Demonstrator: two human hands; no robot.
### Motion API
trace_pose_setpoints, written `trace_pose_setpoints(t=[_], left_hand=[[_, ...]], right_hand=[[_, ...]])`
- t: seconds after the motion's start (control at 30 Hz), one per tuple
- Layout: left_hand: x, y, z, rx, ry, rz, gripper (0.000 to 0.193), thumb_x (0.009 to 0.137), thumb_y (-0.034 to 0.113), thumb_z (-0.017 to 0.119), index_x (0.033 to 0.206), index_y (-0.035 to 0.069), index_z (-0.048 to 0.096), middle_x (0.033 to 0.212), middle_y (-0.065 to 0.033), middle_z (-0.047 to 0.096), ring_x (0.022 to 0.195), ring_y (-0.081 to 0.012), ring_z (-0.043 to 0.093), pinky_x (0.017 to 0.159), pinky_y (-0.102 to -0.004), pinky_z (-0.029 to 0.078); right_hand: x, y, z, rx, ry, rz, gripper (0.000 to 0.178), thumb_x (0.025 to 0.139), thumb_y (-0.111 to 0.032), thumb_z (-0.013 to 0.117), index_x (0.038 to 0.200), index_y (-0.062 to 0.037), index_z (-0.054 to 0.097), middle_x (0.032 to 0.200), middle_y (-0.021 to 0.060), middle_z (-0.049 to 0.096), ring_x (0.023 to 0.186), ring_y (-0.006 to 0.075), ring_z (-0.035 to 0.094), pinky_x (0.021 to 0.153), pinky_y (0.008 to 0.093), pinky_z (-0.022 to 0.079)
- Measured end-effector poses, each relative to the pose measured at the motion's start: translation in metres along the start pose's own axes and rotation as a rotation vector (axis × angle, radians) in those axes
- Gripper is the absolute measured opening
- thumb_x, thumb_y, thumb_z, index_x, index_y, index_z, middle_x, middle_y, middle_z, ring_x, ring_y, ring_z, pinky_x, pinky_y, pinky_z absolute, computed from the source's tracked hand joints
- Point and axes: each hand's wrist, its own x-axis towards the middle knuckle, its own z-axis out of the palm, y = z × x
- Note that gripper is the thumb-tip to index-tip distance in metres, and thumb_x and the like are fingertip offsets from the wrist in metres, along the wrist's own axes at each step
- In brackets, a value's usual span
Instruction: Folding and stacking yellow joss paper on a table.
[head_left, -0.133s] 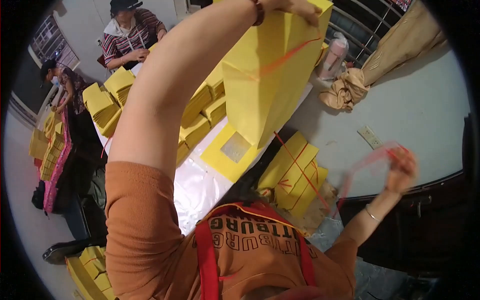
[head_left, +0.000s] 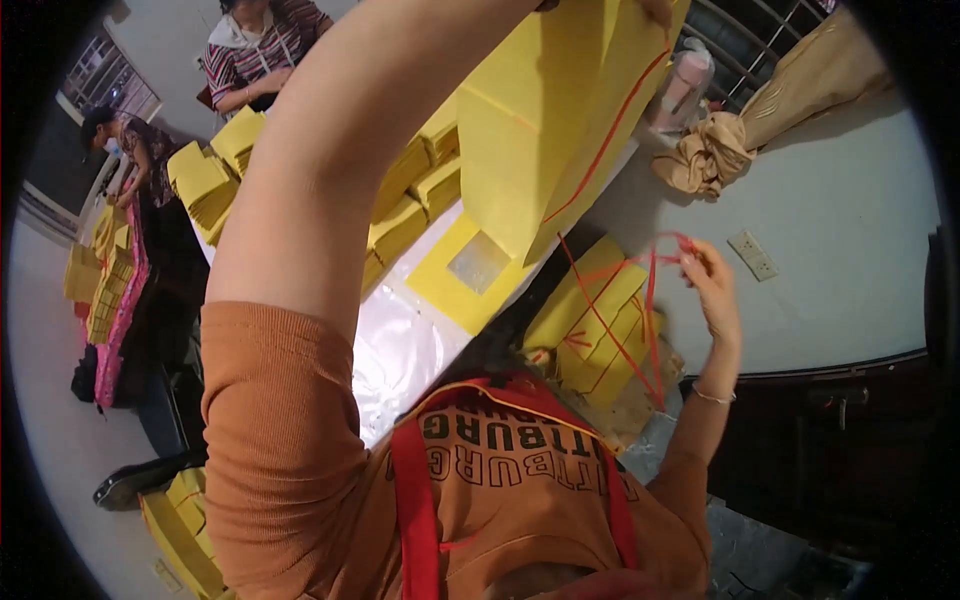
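A tall stack of folded yellow paper (head_left: 540, 130) stands on the table. My left arm reaches across to its top, where my left hand (head_left: 656, 12) holds it; most of that hand is cut off by the upper edge. Red plastic string (head_left: 605, 160) runs tight along the stack's right side. Off to the right, my right hand (head_left: 710, 280) is raised, its fingers closed on a looped length of this string. Loose strands hang below that hand. Beneath the stack lies a flat yellow sheet (head_left: 430, 285) with a pale rectangular patch.
Several folded yellow stacks (head_left: 400, 225) cover the far side of the white-covered table (head_left: 400, 345). Below its right edge sit yellow bundles (head_left: 590, 320) tied with red string. A wrapped pink bottle (head_left: 685, 90) and gathered tan curtain (head_left: 710, 155) are by the window. Two co-workers (head_left: 265, 55) work at far left.
My right hand has moved left and up, nearer the stack, with the string. The string against the stack now lies straighter along its side. My view has shifted slightly.
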Motion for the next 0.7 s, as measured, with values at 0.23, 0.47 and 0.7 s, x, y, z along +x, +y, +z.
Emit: trace_pose_setpoints(t=[0.23, 0.47, 0.7], left_hand=[[0.013, -0.009, -0.003, 0.128, 0.118, 0.076, 0.066, 0.08, 0.045, 0.058, 0.134, 0.01, 0.044, 0.133, -0.0137, 0.048, 0.114, -0.0292, 0.052, 0.093, -0.0409, 0.043], [0.036, -0.029, -0.018, 0.196, 0.34, 0.301, 0.07, 0.084, 0.058, 0.05, 0.125, 0.001, 0.053, 0.128, -0.02, 0.051, 0.117, -0.0337, 0.05, 0.098, -0.0402, 0.039], [-0.042, -0.052, -0.027, -0.054, 0.363, 0.387, 0.057, 0.097, 0.047, 0.036, 0.117, -0.003, 0.056, 0.115, -0.0187, 0.06, 0.107, -0.0258, 0.055, 0.09, -0.0314, 0.042]], right_hand=[[0.07, -0.074, 0.057, 0.075, 0.13, -0.362, 0.052, 0.086, -0.016, 0.061, 0.133, -0.0027, 0.042, 0.123, 0.006, 0.049, 0.086, 0.0087, 0.05, 0.075, 0.023, 0.042], [0.133, -0.083, 0.077, 0.178, 0.18, -0.479, 0.072, 0.081, -0.012, 0.061, 0.141, -0.0027, 0.023, 0.134, 0.0143, 0.036, 0.117, 0.026, 0.043, 0.095, 0.0354, 0.038], [0.154, -0.079, 0.082, 0.283, 0.266, -0.527, 0.045, 0.081, -0.001, 0.055, 0.124, 0.001, 0.043, 0.1, 0.0071, 0.058, 0.086, 0.0133, 0.057, 0.074, 0.0243, 0.046]])
